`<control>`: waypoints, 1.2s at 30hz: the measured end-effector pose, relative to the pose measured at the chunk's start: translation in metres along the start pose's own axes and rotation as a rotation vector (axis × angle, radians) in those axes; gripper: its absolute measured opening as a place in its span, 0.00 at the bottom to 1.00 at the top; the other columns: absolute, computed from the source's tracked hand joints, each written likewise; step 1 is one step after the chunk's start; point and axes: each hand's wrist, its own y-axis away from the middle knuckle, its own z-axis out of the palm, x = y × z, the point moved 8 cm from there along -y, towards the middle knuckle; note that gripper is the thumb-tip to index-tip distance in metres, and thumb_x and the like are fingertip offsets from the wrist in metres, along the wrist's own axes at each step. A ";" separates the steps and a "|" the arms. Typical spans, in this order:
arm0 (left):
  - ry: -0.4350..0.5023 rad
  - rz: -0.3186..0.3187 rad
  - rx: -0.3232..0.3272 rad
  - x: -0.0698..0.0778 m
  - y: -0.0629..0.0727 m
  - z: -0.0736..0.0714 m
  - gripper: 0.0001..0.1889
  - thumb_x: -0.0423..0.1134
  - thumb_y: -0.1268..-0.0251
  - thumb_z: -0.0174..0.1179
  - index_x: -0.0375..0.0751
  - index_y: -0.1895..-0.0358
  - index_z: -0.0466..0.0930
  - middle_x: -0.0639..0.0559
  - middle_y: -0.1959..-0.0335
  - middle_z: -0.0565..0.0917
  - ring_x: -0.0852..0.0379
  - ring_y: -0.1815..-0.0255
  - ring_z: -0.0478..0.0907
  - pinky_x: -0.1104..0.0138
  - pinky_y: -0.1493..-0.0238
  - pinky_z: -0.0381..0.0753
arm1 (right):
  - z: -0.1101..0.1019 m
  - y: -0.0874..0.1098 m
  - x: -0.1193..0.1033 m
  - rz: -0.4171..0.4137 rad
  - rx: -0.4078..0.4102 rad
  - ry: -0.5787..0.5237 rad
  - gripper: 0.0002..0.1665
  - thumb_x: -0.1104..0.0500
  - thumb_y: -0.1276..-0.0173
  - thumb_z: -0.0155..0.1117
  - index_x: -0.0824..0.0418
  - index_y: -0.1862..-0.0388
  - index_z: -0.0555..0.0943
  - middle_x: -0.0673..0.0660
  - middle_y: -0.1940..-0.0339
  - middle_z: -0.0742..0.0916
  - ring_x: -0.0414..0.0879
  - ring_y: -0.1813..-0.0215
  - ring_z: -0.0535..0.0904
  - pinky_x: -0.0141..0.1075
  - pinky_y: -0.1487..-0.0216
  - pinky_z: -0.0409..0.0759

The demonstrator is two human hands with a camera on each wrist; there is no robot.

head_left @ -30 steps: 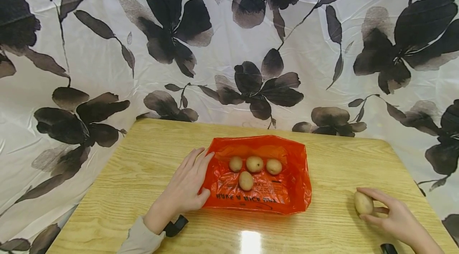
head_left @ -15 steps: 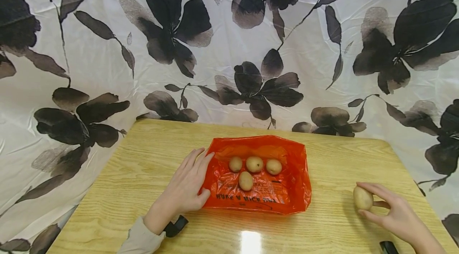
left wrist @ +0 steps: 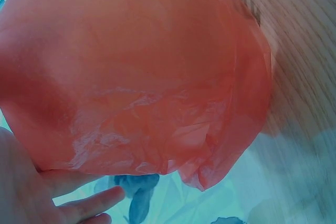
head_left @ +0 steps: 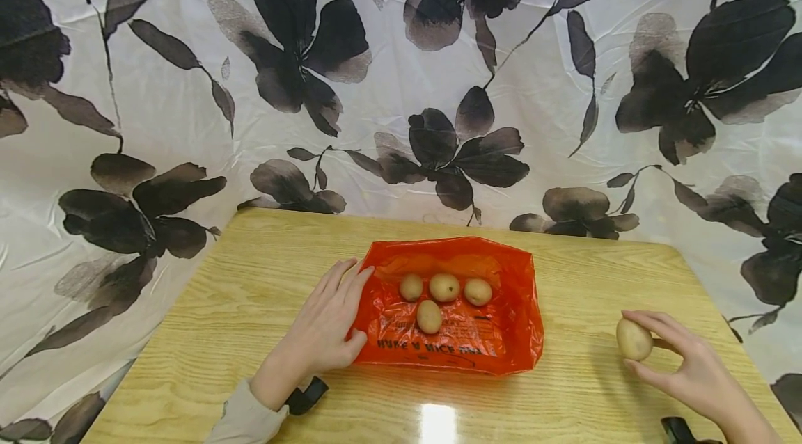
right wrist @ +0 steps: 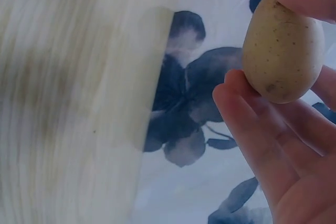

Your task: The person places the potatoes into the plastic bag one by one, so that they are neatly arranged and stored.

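My right hand (head_left: 695, 367) pinches a potato (head_left: 634, 339) between thumb and fingertips, over the right part of the table. The right wrist view shows this potato (right wrist: 283, 51) as pale, oval and speckled. An open red plastic bag (head_left: 520, 319) lies at the middle of the table, printed with black letters. Inside it rest several potatoes (head_left: 444, 287), most of them in a row and one in front. My left hand (head_left: 322, 326) lies along the bag's left side, fingers extended and touching its edge. Close up, the bag's red wall (left wrist: 142, 72) fills much of the left wrist view.
A light wooden table (head_left: 263, 249) carries everything. Behind it hangs a white cloth with dark flowers (head_left: 376, 96). Black wrist straps show at the left wrist (head_left: 307, 395) and the right wrist (head_left: 679, 430).
My right hand has lifted the potato a little higher above the table. The left hand, the bag and the potatoes in it have stayed in place.
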 end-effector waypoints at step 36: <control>0.003 -0.001 -0.002 -0.001 0.000 0.000 0.44 0.41 0.59 0.59 0.28 0.31 0.61 0.33 0.33 0.68 0.36 0.28 0.59 0.48 0.26 0.54 | 0.002 -0.039 -0.054 -0.166 0.044 0.044 0.50 0.72 0.69 0.81 0.60 0.38 0.80 0.52 0.47 0.82 0.27 0.41 0.71 0.15 0.43 0.64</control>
